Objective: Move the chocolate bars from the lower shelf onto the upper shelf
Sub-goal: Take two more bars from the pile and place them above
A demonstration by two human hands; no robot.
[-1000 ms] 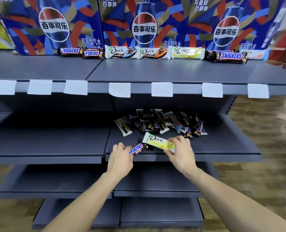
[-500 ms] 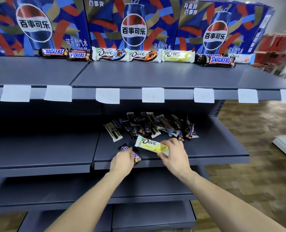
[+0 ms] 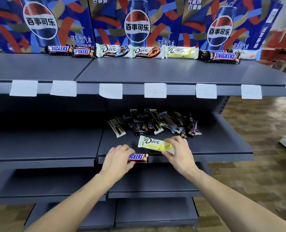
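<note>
Both hands lift chocolate bars off the lower shelf [image 3: 214,144].

The left hand [image 3: 117,158] grips a Snickers bar [image 3: 137,157], the right hand [image 3: 179,149] pinches a Dove bar [image 3: 153,144] by one end; that slick wrapper could slip before reaching the upper shelf [image 3: 155,71].

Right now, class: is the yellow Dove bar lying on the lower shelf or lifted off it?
Cannot tell. The right hand pinches the yellow Dove bar above the lower shelf; contact underneath is unclear.

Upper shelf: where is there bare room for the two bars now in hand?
The upper shelf is bare across its whole front, from the row of bars to the price tags. The back edge is crowded: bars line the Pepsi boxes nearly end to end. Left of the leftmost Snickers is also open.
</note>
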